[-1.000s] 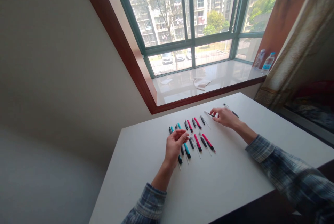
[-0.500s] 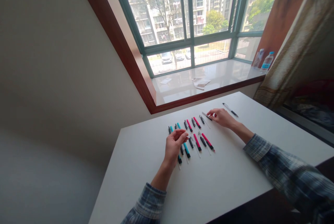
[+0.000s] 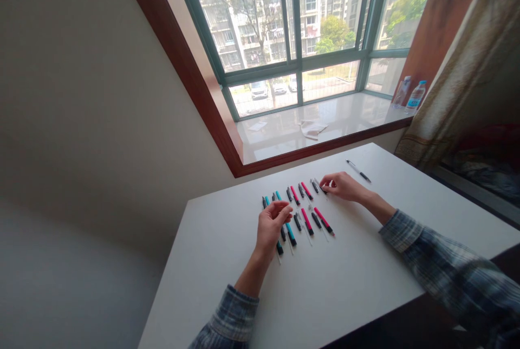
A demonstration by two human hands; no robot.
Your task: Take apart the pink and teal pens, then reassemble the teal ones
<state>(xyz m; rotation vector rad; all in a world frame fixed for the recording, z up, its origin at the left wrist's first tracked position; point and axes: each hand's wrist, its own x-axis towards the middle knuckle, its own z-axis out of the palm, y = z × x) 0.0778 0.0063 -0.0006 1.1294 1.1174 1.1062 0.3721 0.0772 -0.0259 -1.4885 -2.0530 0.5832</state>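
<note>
Several pen parts lie in rows on the white table (image 3: 333,284): blue barrels (image 3: 289,230), pink barrels (image 3: 307,221), short black pieces and thin refills. My left hand (image 3: 271,226) hovers over the blue barrels with thumb and fingertips pinched together; what it pinches is too small to make out. My right hand (image 3: 342,186) rests at the right end of the back row, fingers closed on a thin dark pen part (image 3: 323,188) held low at the table. A whole black pen (image 3: 358,170) lies apart, behind my right hand.
A window sill (image 3: 325,127) runs behind the table with a crumpled white cloth (image 3: 311,129) and two bottles (image 3: 411,95) at its right end. A curtain (image 3: 467,67) hangs on the right. A plain wall is on the left.
My right hand has moved left and down with the thin pen part, bringing it to the right end of the back row. My left hand has stayed in place, still pinched.
</note>
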